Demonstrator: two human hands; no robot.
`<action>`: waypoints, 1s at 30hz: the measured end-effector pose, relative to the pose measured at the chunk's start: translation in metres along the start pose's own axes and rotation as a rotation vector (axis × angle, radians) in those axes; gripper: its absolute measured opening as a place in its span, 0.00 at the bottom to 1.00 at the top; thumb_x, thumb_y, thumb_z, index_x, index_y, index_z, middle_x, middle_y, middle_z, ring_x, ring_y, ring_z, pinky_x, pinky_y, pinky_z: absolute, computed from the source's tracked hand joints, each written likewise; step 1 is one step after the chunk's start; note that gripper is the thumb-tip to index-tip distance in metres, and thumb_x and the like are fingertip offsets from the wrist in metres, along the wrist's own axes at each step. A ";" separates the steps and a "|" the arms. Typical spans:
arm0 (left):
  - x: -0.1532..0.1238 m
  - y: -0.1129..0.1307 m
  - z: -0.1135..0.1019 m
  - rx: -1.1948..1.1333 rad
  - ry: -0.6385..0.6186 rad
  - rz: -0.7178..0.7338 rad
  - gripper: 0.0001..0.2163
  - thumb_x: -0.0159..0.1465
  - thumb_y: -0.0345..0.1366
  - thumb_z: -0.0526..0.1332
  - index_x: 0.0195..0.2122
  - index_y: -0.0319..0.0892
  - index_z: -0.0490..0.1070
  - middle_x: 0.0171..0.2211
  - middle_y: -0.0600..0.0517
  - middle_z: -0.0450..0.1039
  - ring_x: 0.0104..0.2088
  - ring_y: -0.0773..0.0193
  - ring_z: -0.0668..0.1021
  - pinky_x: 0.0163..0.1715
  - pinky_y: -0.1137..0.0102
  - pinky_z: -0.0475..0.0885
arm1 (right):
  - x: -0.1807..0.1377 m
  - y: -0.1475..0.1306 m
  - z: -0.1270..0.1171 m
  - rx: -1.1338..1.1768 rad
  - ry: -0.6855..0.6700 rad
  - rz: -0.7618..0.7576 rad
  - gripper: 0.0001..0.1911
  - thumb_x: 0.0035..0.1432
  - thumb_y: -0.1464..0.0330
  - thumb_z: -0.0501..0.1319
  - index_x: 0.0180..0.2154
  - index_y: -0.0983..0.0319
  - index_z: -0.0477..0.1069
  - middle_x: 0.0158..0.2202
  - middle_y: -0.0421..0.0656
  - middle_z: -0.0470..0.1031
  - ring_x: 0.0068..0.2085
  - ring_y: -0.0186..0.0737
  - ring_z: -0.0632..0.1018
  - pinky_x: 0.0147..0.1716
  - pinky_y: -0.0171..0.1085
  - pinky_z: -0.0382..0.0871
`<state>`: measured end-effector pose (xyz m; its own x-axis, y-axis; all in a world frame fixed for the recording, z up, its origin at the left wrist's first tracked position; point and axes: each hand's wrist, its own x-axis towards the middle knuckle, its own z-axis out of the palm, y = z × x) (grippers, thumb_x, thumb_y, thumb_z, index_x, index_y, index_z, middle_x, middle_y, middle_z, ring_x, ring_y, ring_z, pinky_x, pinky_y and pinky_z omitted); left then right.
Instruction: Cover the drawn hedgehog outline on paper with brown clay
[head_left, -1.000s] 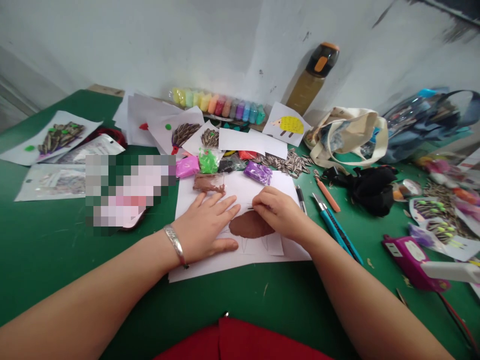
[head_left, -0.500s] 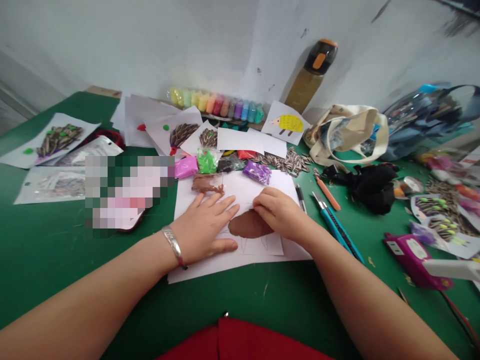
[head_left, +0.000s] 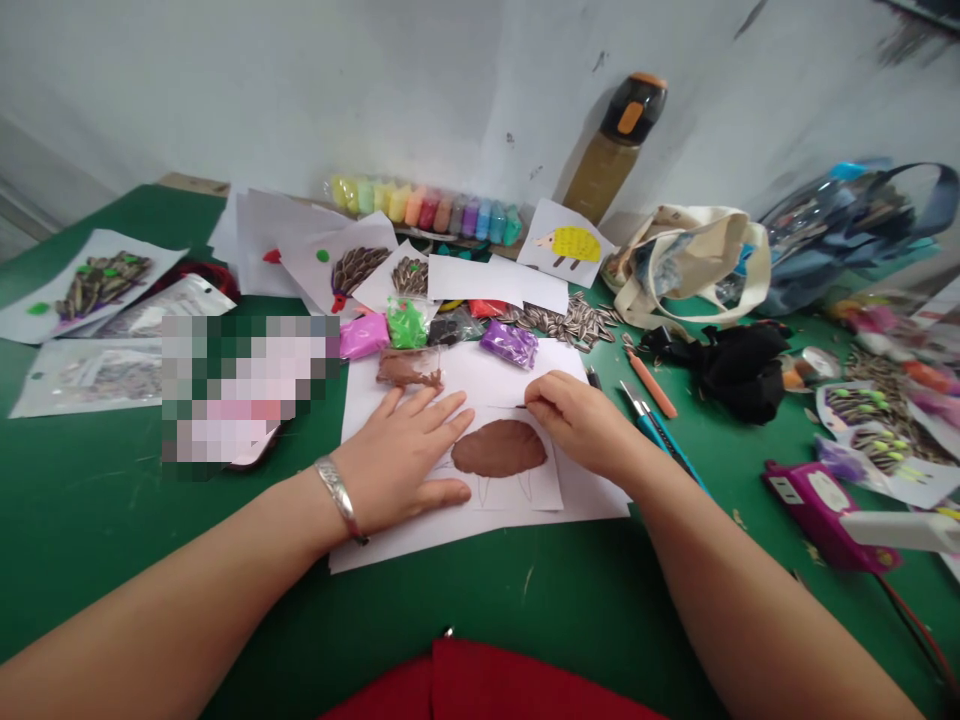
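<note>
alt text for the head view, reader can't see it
A person's left hand lies spread on white paper beside a brown oval; the right hand pinches a small dark item near it. Colourful packets and striped seeds lie beyond.

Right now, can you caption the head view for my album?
Left hand spread on paper, right hand beside a brown oval.

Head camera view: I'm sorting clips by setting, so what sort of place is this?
Likely a craft workspace: the green table bears a flat brown clay oval, a row of colored clay packets and loose sunflower seeds.
</note>
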<state>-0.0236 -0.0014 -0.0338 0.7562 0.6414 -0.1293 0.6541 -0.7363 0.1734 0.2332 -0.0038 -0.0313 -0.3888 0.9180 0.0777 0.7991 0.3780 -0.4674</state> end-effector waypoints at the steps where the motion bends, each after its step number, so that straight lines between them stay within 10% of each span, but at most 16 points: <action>1: 0.000 0.000 0.000 0.001 0.004 -0.001 0.33 0.62 0.55 0.57 0.64 0.42 0.58 0.67 0.44 0.52 0.63 0.41 0.58 0.58 0.49 0.53 | -0.001 0.000 0.001 -0.008 -0.018 -0.007 0.07 0.65 0.72 0.51 0.34 0.60 0.66 0.34 0.42 0.67 0.36 0.39 0.69 0.36 0.37 0.62; 30: 0.001 0.001 -0.002 0.005 -0.015 -0.007 0.33 0.62 0.54 0.57 0.64 0.41 0.58 0.67 0.44 0.53 0.62 0.40 0.59 0.58 0.47 0.54 | -0.003 -0.004 0.001 -0.064 -0.074 -0.014 0.08 0.59 0.76 0.53 0.31 0.62 0.68 0.32 0.42 0.70 0.34 0.37 0.70 0.35 0.36 0.61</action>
<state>-0.0224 -0.0006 -0.0316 0.7520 0.6430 -0.1454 0.6592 -0.7330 0.1678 0.2306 -0.0082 -0.0306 -0.4311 0.9022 0.0169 0.8201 0.3996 -0.4095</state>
